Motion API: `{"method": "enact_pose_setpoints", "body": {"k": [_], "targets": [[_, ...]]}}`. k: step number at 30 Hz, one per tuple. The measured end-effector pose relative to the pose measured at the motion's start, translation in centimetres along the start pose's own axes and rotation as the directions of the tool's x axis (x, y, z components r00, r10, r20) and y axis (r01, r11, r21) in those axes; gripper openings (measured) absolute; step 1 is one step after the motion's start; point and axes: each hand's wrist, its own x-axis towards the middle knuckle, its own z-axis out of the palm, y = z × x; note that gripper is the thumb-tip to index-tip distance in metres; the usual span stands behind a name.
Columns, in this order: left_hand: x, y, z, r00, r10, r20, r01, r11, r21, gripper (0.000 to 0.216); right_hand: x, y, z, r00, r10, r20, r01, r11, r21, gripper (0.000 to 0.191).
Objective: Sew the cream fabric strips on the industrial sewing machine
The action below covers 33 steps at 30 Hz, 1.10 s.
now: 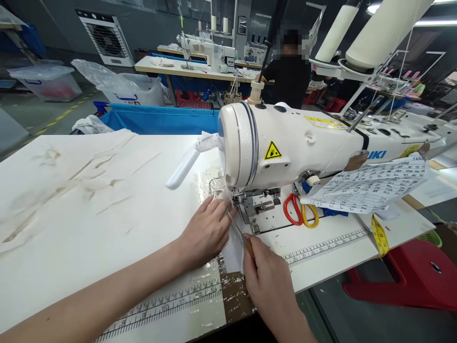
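My left hand (209, 228) is closed on a white fabric piece (233, 252), its fingertips close to the needle area of a white sewing machine (285, 143). The fabric under the fingers is mostly hidden. In my right hand (269, 276) is an awl (249, 247), its brownish handle inside the fingers. The thin metal shaft points up and left toward the fabric, near my left fingertips. Metal presser parts (259, 202) sit just right of both hands. The awl's very tip is hard to make out.
Red-and-yellow-handled scissors (302, 212) lie right of the presser parts. A handwritten paper sheet (367, 183) hangs from the machine. A yellow tape measure (379, 236) drapes at the table edge. Printed rulers (328, 245) run along the front. Behind, a person in black (291, 78) sits.
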Motion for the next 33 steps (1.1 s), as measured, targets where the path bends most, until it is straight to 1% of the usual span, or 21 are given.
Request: {"method": "enact_pose_setpoints", "body": {"k": [2,4,6,8,10,12,14,17,19,22,24,29,33], "targets": [[0.0,-0.3,0.0,1.0,0.008,-0.019,-0.007,0.999,0.035,0.041,-0.3,0.0,-0.3,0.999,0.04,0.023,-0.042,0.991,0.126,0.032],[-0.1,-0.3,-0.1,0.999,-0.001,-0.038,0.003,0.998,0.064,0.042,-0.8,-0.1,-0.6,0.996,0.069,0.05,-0.077,0.98,0.181,0.032],[-0.2,0.3,-0.3,0.999,-0.01,-0.043,0.013,0.998,0.061,0.04,-1.2,-0.3,-0.7,0.997,0.065,0.044,-0.072,0.982,0.177,0.032],[-0.3,1.1,-0.5,0.999,-0.011,-0.036,0.012,1.0,0.016,0.038,-1.6,-0.3,-0.7,0.999,0.042,0.024,-0.045,0.987,0.152,0.033],[-0.5,2.1,-0.6,1.0,-0.002,-0.027,0.001,0.999,-0.035,0.04,-2.0,-0.2,-0.7,0.999,0.026,0.019,-0.028,0.99,0.139,0.034],[-0.7,2.7,-0.4,1.0,0.011,-0.026,-0.012,0.999,-0.05,0.042,-2.5,0.1,-0.8,0.999,0.013,0.038,-0.018,0.991,0.134,0.034],[-0.8,2.9,-0.2,0.999,0.016,-0.032,-0.018,0.999,-0.04,0.045,-3.1,0.5,-1.0,0.998,-0.004,0.064,-0.004,0.991,0.132,0.032],[-0.7,2.6,0.0,1.0,0.012,-0.021,-0.013,1.0,-0.022,0.047,-4.2,1.3,-1.5,0.995,-0.014,0.1,-0.001,0.989,0.148,0.031],[-0.7,2.3,0.0,1.0,0.018,-0.005,-0.018,1.0,-0.01,0.047,-4.9,1.9,-1.9,0.99,0.029,0.137,-0.054,0.982,0.182,0.032],[-0.6,2.1,-0.2,1.0,0.03,0.009,-0.03,1.0,0.002,0.048,-5.6,2.6,-2.6,0.971,0.142,0.19,-0.189,0.948,0.256,0.033],[-0.5,2.3,-0.3,1.0,0.022,0.01,-0.022,1.0,-0.002,0.048,-5.9,2.9,-2.9,0.962,0.194,0.192,-0.248,0.914,0.32,0.032],[-0.6,2.7,-0.4,1.0,0.011,0.003,-0.011,1.0,-0.011,0.048,-6.3,3.3,-3.0,0.94,0.3,0.163,-0.342,0.819,0.461,0.032],[-0.7,2.7,-0.4,1.0,0.022,0.02,-0.022,1.0,-0.011,0.046,-6.3,3.1,-2.9,0.928,0.33,0.171,-0.371,0.795,0.48,0.033]]}}
